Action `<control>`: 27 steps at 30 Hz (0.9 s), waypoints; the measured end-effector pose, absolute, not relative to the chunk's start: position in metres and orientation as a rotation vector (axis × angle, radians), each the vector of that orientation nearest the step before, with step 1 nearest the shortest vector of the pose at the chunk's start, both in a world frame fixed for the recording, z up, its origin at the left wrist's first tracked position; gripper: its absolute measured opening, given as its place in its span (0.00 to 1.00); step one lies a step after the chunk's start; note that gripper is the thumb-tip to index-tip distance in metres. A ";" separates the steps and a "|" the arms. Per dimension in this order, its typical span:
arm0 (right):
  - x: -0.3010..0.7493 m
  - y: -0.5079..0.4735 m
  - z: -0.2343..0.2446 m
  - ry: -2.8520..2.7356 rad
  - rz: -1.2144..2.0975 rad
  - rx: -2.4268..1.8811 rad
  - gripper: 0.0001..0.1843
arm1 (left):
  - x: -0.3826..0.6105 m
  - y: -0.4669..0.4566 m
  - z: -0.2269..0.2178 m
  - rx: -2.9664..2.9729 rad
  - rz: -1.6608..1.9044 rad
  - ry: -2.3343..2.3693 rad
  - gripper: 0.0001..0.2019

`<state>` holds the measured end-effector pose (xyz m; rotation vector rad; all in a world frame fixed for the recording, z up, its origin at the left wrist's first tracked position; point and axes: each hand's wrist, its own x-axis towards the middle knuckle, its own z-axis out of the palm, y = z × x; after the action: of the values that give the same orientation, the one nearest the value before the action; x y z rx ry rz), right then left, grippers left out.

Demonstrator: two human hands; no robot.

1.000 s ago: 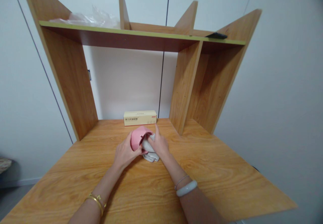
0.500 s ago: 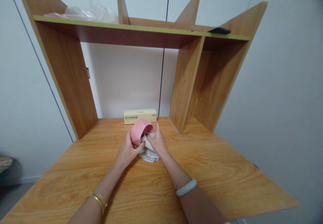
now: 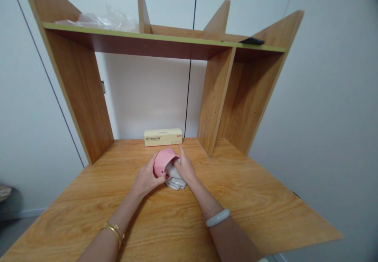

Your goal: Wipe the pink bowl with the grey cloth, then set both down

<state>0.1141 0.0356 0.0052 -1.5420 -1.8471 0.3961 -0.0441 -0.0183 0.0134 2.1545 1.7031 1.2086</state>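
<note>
1. A pink bowl [image 3: 163,160] is tipped on its side above the middle of the desk [image 3: 251,207], its mouth turned toward the person's right; part of a grey cloth [image 3: 176,183] is inside it, the rest hanging below the rim.
2. The left hand [image 3: 147,177] is curved around the bowl, thumb near the rim, gripping it.
3. The right hand [image 3: 186,169] presses the cloth into the mouth, index finger stretched out; its other fingers are partly hidden.
4. Behind them stands a cream box [image 3: 163,138], its contents hidden.
5. Half a second ago the bowl overlapped the box and showed more of its inside; now it is lower, the mouth mostly covered.
</note>
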 end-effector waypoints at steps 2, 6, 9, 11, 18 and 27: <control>0.113 0.039 0.000 -1.765 0.460 -1.431 0.33 | -0.045 -0.015 0.012 2.075 1.335 1.651 0.34; 0.105 0.043 -0.004 -1.536 0.553 -1.179 0.29 | -0.042 -0.010 0.008 1.840 1.534 1.486 0.40; 0.100 0.045 -0.005 -1.508 0.639 -1.033 0.26 | -0.038 -0.010 0.004 1.865 1.494 1.392 0.40; 0.100 0.044 -0.003 -1.548 0.634 -1.090 0.29 | -0.037 -0.010 0.003 1.898 1.485 1.425 0.36; 0.114 0.033 0.020 -1.877 0.114 -1.551 0.37 | -0.038 -0.014 0.013 1.910 1.208 1.856 0.33; 0.118 0.038 0.005 -1.818 0.258 -1.500 0.35 | -0.037 -0.021 0.018 2.090 1.111 1.838 0.33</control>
<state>0.1178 0.0382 0.0052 -1.4995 -1.8179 0.2583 -0.0365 -0.0208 0.0176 2.0904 1.8376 1.1111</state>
